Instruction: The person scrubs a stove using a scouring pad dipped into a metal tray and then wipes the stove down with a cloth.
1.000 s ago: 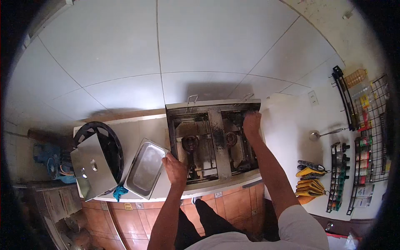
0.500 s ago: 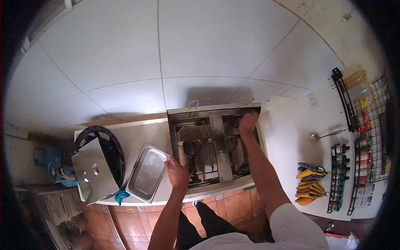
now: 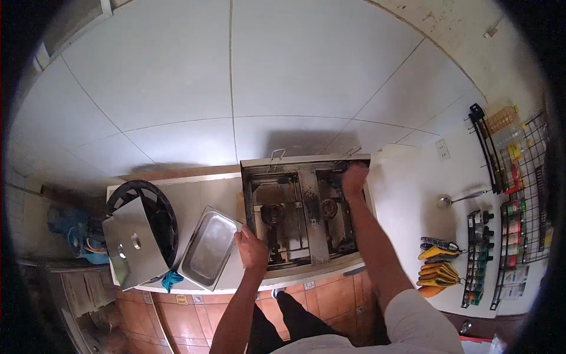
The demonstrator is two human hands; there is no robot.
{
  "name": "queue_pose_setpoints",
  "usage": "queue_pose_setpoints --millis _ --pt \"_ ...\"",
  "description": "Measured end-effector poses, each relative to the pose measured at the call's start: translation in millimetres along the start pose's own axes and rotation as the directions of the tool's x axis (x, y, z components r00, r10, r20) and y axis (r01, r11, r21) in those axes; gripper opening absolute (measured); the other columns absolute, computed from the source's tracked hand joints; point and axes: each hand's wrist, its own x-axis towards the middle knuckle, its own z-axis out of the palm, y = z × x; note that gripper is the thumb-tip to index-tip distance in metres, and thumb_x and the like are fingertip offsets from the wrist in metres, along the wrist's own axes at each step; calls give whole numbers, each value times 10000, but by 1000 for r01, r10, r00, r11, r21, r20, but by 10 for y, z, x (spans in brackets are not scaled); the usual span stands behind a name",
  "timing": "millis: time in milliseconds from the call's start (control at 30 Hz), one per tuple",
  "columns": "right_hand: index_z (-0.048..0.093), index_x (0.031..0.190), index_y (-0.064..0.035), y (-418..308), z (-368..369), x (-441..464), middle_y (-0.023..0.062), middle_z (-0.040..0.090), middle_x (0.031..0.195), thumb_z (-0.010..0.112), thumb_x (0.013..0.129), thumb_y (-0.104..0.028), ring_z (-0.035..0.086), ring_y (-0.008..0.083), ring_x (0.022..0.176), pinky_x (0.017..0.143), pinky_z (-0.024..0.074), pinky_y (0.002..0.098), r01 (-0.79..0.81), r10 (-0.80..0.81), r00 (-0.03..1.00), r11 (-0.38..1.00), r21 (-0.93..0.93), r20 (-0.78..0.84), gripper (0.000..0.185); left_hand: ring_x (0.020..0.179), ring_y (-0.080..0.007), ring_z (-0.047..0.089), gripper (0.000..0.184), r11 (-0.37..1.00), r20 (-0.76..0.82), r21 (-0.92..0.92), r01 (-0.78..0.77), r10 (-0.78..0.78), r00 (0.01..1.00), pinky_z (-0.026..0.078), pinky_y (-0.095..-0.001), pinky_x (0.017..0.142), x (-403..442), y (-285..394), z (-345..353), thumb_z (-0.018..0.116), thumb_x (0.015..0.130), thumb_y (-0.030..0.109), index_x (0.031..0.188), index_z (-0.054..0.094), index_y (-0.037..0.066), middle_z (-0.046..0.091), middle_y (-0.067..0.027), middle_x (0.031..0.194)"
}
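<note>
A two-burner gas stove (image 3: 309,224) with grimy, blackened burner wells stands on the counter, its grates off. My left hand (image 3: 252,249) is closed over the stove's left edge, its fingertips by the right rim of a shallow rectangular metal pan (image 3: 209,245); whether they touch the pan I cannot tell. At the stove's back right corner is my right hand (image 3: 355,182), its fingers bunched together and partly hidden. What it holds, if anything, does not show. Dark specks lie on the metal strip between the burners.
Left on the counter, a shiny metal panel (image 3: 134,241) leans over a black ring-shaped rack (image 3: 171,212), beside a teal cloth (image 3: 171,279). On the right wall hang a ladle (image 3: 446,201), yellow-and-black gloves (image 3: 439,271) and racks of bottles (image 3: 479,256). Wire handles (image 3: 277,154) rise behind the stove.
The whole view has shifted slightly. My right hand stays in the back right corner with only a small move, and the dark specks on the middle strip look different. My left hand keeps its place.
</note>
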Motion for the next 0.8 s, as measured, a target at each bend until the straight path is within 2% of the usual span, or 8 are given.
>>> queue_pose_setpoints --millis 100,200,300,433,533,633,733,800 --pt "659 965 -52 -300 131 -199 121 665 940 587 896 -205 617 320 860 833 479 495 120 -122 984 992 -23 -130 183 1033 -319 514 325 997 40 -55 60 -58 998 374 -386 972 28 -56 94 601 818 67 1113 537 -53 562 -166 1033" --pt "661 945 -25 31 255 -198 180 647 921 624 796 -115 617 385 840 762 471 515 -34 89 991 895 444 -104 178 1034 -303 518 317 962 125 252 -104 74 989 343 -390 971 18 -61 53 612 843 131 1114 586 -32 554 -164 1063" --pt "684 973 -5 307 448 -188 217 636 941 647 762 -49 620 433 902 737 473 512 -67 90 995 911 406 -38 218 1043 -288 513 303 929 198 318 -188 128 972 314 -397 976 12 -50 -27 596 882 197 1092 663 -11 542 -152 1087" --pt "689 1062 18 -863 -130 -241 240 633 994 648 785 -41 605 436 970 785 475 532 -233 229 972 913 336 52 286 1090 -274 481 300 965 94 233 -118 99 991 313 -396 977 0 -66 64 539 918 198 1062 723 10 528 -136 1089" --pt "722 979 12 -1233 -122 -232 245 658 1081 673 795 -74 612 419 1008 912 461 522 -155 145 986 979 133 81 209 1091 -274 477 317 873 249 430 -229 129 960 312 -400 984 -13 -39 -21 543 918 209 1107 700 8 523 -137 1117" --pt "719 940 4 -1320 -208 -328 217 674 1041 662 808 -74 612 415 995 914 462 519 213 -207 976 974 81 -74 163 1098 -274 478 329 894 218 403 -195 113 969 315 -399 988 8 -3 -33 540 915 192 1151 663 -1 528 -143 1139" --pt "728 1065 -38 -1399 -188 -293 218 679 1039 617 894 -129 631 398 1026 1090 338 622 340 -427 890 857 388 162 224 1098 -283 481 318 926 212 324 -195 130 969 324 -388 1004 2 -41 -7 540 902 148 1160 619 -20 529 -152 1138" --pt "735 1020 -49 -1297 -80 -228 209 681 1003 618 887 -136 640 387 1001 1061 362 612 127 -163 972 971 204 169 197 1098 -296 481 327 929 234 333 -161 84 969 331 -381 1016 33 -150 194 543 889 121 1173 577 -35 528 -160 1133"
